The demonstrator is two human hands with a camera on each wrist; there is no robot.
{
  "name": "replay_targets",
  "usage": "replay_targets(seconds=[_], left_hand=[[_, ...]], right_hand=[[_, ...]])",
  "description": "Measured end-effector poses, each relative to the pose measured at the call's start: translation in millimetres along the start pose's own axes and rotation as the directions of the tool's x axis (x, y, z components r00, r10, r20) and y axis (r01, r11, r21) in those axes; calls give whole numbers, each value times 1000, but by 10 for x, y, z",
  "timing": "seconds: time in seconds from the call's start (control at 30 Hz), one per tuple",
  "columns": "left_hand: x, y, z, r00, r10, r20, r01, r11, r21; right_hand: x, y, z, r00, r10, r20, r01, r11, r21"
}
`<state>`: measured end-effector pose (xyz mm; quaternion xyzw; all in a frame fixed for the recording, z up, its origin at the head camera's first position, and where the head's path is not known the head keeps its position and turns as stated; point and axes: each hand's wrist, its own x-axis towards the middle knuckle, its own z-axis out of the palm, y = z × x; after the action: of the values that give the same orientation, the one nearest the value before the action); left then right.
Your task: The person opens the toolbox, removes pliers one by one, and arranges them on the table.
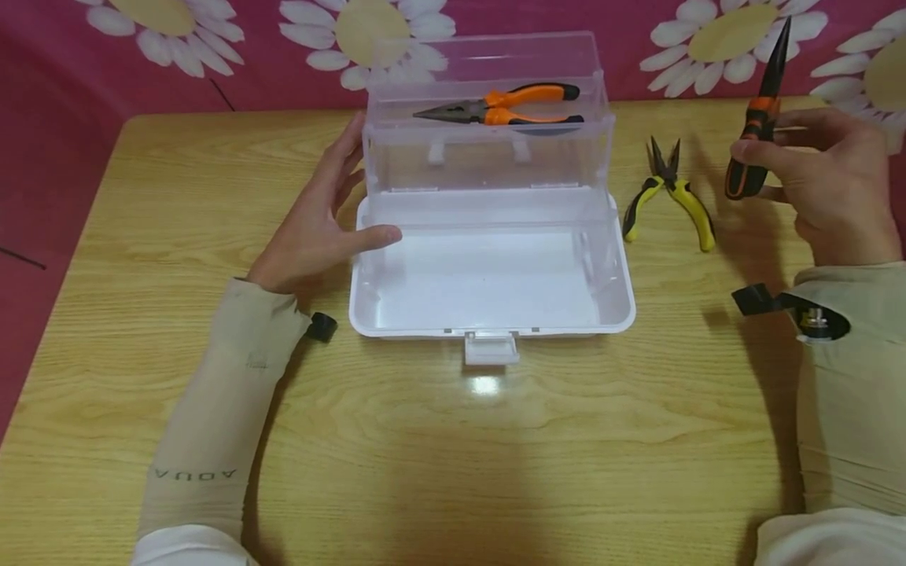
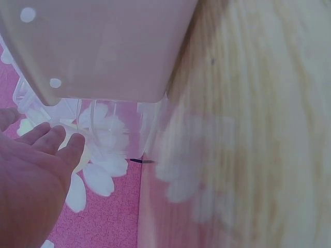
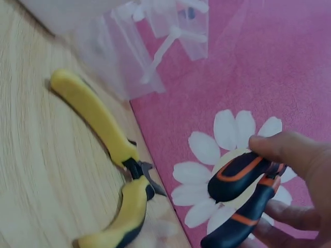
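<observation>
My right hand (image 1: 838,177) pinches black-and-orange needle-nose pliers (image 1: 749,169) between thumb and fingers, their long jaws pointing up and away. The right wrist view shows their two handles (image 3: 240,178) slightly apart. Close to its left lie yellow-and-black needle-nose pliers (image 1: 683,200), spread on the table. At the left side of a white toolbox (image 1: 357,306) is my left hand (image 1: 314,212), its thumb reaching over the rim and its fingers extended beside the clear raised tray. Orange-and-black needle-nose pliers (image 1: 499,116) lie in that clear tray (image 1: 602,118) at the back of the box.
The toolbox's latch (image 1: 491,348) hangs at its front edge. The wooden table (image 1: 425,456) meets a pink cloth with white daisies (image 1: 524,47) at the back. In the left wrist view, the toolbox's side (image 2: 108,51) stands close to the left fingers.
</observation>
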<state>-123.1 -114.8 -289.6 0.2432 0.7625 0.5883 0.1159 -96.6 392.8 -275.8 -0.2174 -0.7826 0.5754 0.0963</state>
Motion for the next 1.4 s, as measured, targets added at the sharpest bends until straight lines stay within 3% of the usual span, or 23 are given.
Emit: replay_targets(seconds=[0.1, 0.2, 0.43, 0.63, 0.97, 1.4], left_hand=[[-3, 5, 3, 1000, 0, -3, 0, 1000, -5], [-5, 11, 7, 1000, 1, -8, -1, 1000, -8], [-9, 29, 13, 1000, -1, -9, 1, 1000, -13], [21, -41, -16, 1000, -4, -11, 4, 1000, -3], [62, -199, -45, 1000, -5, -15, 5, 1000, -4], [41, -139, -30, 1000, -8, -13, 8, 1000, -10]], right_hand=[[-1, -7, -18, 999, 35, -35, -40, 985, -167], [9, 4, -35, 996, 72, -60, -86, 949, -303], [39, 54, -54, 992, 104, -75, -128, 760, -637], [42, 59, -28, 991, 121, -53, -120, 654, -747], [42, 124, -5, 993, 120, 5, -69, 597, -799], [46, 164, -16, 990, 49, 135, 91, 511, -855]])
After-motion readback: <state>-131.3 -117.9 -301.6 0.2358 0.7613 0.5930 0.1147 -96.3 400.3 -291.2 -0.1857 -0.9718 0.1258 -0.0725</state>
